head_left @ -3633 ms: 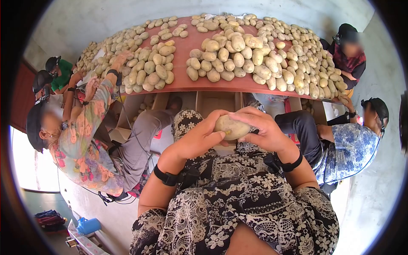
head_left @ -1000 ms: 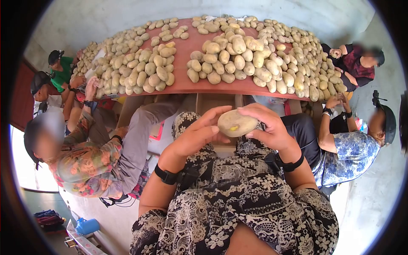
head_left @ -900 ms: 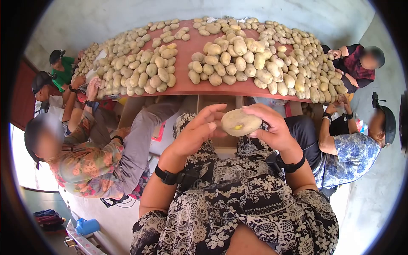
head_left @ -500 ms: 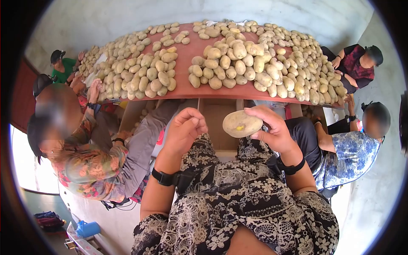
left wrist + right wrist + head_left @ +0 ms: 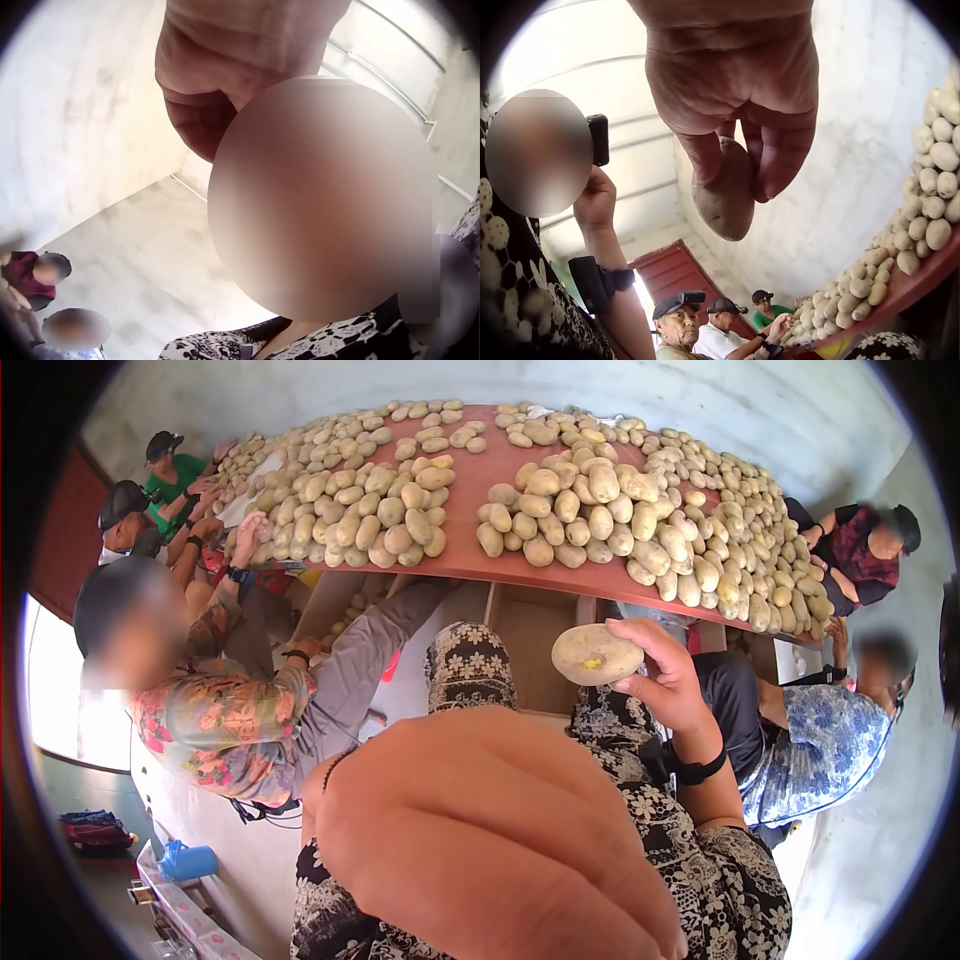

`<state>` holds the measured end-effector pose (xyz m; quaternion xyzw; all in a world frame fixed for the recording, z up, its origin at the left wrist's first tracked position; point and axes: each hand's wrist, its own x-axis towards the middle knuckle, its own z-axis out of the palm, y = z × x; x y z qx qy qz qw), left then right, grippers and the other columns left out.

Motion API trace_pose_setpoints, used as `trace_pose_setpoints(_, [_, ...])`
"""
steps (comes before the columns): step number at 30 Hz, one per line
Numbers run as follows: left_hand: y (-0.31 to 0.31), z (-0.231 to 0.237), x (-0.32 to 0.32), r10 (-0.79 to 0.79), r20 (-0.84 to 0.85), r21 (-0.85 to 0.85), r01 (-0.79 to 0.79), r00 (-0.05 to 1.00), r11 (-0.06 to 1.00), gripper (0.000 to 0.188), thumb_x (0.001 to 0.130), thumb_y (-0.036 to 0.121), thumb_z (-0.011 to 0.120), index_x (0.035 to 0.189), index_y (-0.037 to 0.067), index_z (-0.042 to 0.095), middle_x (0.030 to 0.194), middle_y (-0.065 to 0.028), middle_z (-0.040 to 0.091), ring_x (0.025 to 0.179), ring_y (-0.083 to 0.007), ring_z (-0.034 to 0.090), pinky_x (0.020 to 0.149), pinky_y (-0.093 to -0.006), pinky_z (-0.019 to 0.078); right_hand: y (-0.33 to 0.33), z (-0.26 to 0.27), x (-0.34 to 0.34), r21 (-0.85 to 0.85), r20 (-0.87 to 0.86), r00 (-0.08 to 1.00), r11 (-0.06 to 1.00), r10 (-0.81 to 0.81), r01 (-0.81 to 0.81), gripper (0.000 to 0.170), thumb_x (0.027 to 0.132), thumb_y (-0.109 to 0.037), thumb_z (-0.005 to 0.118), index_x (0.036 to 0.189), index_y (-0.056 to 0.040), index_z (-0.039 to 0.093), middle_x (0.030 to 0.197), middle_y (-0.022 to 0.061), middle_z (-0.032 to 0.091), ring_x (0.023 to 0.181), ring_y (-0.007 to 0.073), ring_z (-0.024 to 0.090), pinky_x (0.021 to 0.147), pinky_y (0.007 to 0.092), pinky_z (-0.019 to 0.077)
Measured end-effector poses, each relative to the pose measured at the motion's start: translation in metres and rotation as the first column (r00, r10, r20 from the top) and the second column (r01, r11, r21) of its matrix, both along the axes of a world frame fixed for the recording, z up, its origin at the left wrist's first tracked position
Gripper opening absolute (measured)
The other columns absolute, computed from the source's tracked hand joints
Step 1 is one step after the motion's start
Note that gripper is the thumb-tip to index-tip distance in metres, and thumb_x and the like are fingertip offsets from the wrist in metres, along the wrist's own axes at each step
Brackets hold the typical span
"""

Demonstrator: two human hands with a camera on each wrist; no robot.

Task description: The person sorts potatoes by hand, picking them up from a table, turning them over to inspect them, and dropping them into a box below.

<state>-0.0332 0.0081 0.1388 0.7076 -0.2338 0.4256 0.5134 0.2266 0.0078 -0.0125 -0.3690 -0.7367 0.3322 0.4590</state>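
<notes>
In the head view my right hand (image 5: pixel 668 678) holds a potato (image 5: pixel 590 656) between thumb and fingers, up in front of the lap. A small yellow patch shows on the potato's pale brown skin. The right wrist view has the same potato (image 5: pixel 731 201) from below, pinched at its upper end. My left hand (image 5: pixel 480 815) is raised very close to the head camera, its back filling the lower middle. In the right wrist view that left hand (image 5: pixel 596 201) is up at the blurred face, below a black head camera (image 5: pixel 598 139). Its fingertips are hidden.
Potatoes lie heaped on a red table (image 5: pixel 472 540) ahead, in a left pile (image 5: pixel 375 510) and a larger right pile (image 5: pixel 600 510). A cardboard box (image 5: pixel 540 625) stands under the table edge. People sit on both sides, including one in a floral shirt (image 5: pixel 235 730) at left.
My left hand has left the potato and risen toward the face. The right hand keeps the potato and has moved slightly right in view. Earlier both hands held it.
</notes>
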Motion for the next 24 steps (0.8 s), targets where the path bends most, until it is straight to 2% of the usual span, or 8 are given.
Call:
trace_pose_setpoints(1, [0.020,0.025,-0.002,-0.080,-0.131,0.169,0.102,0.988,0.980,0.016,0.090,0.009,0.072,0.099,-0.004,0.071,0.091,-0.0173,0.074,0.074,-0.0210,0.072,0.056,-0.0250,0.0579,0.000,0.000,0.000,0.004,0.003,1.000,1.000,0.000,0.000,0.058,0.075,-0.009,0.078,0.130,-0.0012,0.061,0.120,0.0120,0.064,0.106,0.0260,0.060,0.095,0.0353,0.0451])
trace_pose_setpoints(3, [0.015,0.026,-0.001,-0.089,-0.155,0.114,0.107,0.984,0.988,0.015,0.089,0.010,0.073,0.096,-0.003,0.071,0.090,-0.0166,0.074,0.073,-0.0203,0.072,0.056,-0.0255,0.0575,-0.001,0.002,0.000,0.008,0.008,1.000,1.000,-0.002,0.002,0.058,0.075,-0.009,0.078,0.131,-0.0012,0.061,0.120,0.0121,0.064,0.106,0.0263,0.060,0.095,0.0354,0.0451])
trace_pose_setpoints(4, [-0.013,0.004,0.000,-0.017,-0.056,-0.110,0.011,0.998,0.994,0.016,0.088,0.011,0.074,0.095,-0.003,0.072,0.089,-0.0163,0.074,0.074,-0.0209,0.072,0.056,-0.0260,0.0576,-0.002,0.003,0.000,0.007,0.010,1.000,1.000,-0.004,0.004,0.058,0.076,-0.009,0.078,0.131,-0.0012,0.061,0.120,0.0121,0.064,0.106,0.0266,0.060,0.095,0.0355,0.0451])
trace_pose_setpoints(6, [-0.025,-0.012,0.006,0.088,0.076,-0.269,-0.064,0.993,0.961,0.017,0.088,0.013,0.074,0.094,-0.002,0.071,0.088,-0.0155,0.073,0.072,-0.0208,0.070,0.055,-0.0264,0.0567,-0.002,0.003,0.001,0.002,0.011,1.000,1.000,-0.004,0.004,0.058,0.076,-0.009,0.078,0.131,-0.0012,0.061,0.119,0.0123,0.064,0.106,0.0269,0.060,0.096,0.0356,0.0451])
trace_pose_setpoints(10, [0.000,-0.008,0.023,0.107,0.284,0.022,-0.118,0.953,0.993,0.019,0.091,0.017,0.072,0.092,-0.002,0.069,0.082,-0.0135,0.071,0.064,-0.0183,0.065,0.052,-0.0256,0.0527,-0.002,0.002,0.002,0.019,0.022,1.000,1.000,0.006,-0.006,0.058,0.077,-0.008,0.077,0.132,-0.0016,0.061,0.119,0.0124,0.064,0.107,0.0268,0.060,0.096,0.0356,0.0452])
trace_pose_setpoints(17, [0.013,-0.021,-0.009,0.155,-0.141,-0.004,-0.157,0.978,0.988,0.015,0.095,0.015,0.066,0.087,0.002,0.066,0.082,-0.0141,0.072,0.079,-0.0289,0.071,0.060,-0.0320,0.0562,-0.001,0.004,0.004,0.031,0.029,0.998,0.998,0.047,-0.048,0.058,0.080,-0.008,0.077,0.135,-0.0044,0.059,0.121,0.0123,0.064,0.111,0.0274,0.061,0.097,0.0370,0.0458])
trace_pose_setpoints(20, [-0.001,-0.060,-0.011,0.523,-0.165,-0.298,-0.548,0.836,0.782,0.020,0.096,0.016,0.066,0.080,0.006,0.058,0.070,-0.0090,0.065,0.066,-0.0224,0.064,0.057,-0.0301,0.0500,-0.002,0.002,0.009,0.075,-0.009,0.997,0.995,0.071,-0.070,0.060,0.081,-0.004,0.077,0.137,-0.0081,0.058,0.122,0.0122,0.062,0.112,0.0284,0.060,0.099,0.0373,0.0460])
trace_pose_setpoints(24, [0.018,-0.104,-0.045,0.586,-0.321,-0.361,-0.668,0.744,0.651,0.023,0.100,0.021,0.060,0.087,0.005,0.050,0.062,-0.0045,0.052,0.059,-0.0143,0.051,0.055,-0.0239,0.0399,-0.001,-0.006,0.020,0.090,-0.026,0.998,0.994,0.064,-0.061,0.062,0.082,-0.006,0.076,0.140,-0.0109,0.056,0.122,0.0103,0.061,0.112,0.0266,0.060,0.096,0.0367,0.0471])
